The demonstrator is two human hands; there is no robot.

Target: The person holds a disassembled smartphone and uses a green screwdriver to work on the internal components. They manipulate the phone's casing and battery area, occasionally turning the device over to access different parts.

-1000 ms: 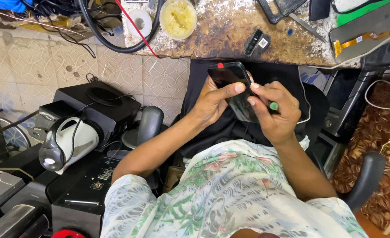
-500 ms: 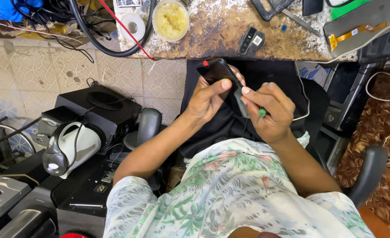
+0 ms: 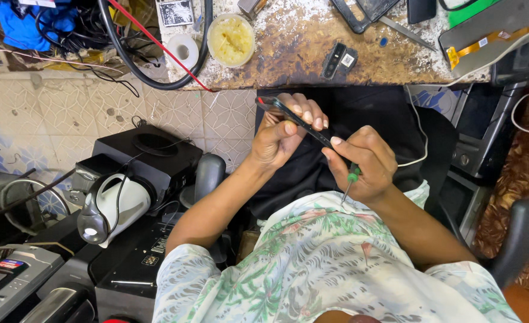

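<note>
A thin black phone (image 3: 288,115) is held edge-on over my lap, tilted from upper left to lower right. My left hand (image 3: 285,134) grips it from below, fingers curled over its upper edge. My right hand (image 3: 363,162) pinches the phone's lower end with thumb and forefinger. The same hand holds a small screwdriver with a green collar (image 3: 351,177), its metal shaft pointing down toward my floral shirt.
A stained workbench edge (image 3: 336,76) lies ahead with a yellow paste tub (image 3: 231,39), a tape roll (image 3: 182,49), a small black part (image 3: 338,59), tweezers and phone panels. Left stand a black speaker (image 3: 148,155), a white kettle (image 3: 118,206) and cables. Chair armrests flank me.
The phone has turned from screen-up to edge-on and moved left. My right hand shifted to its lower end, the screwdriver now pointing down.
</note>
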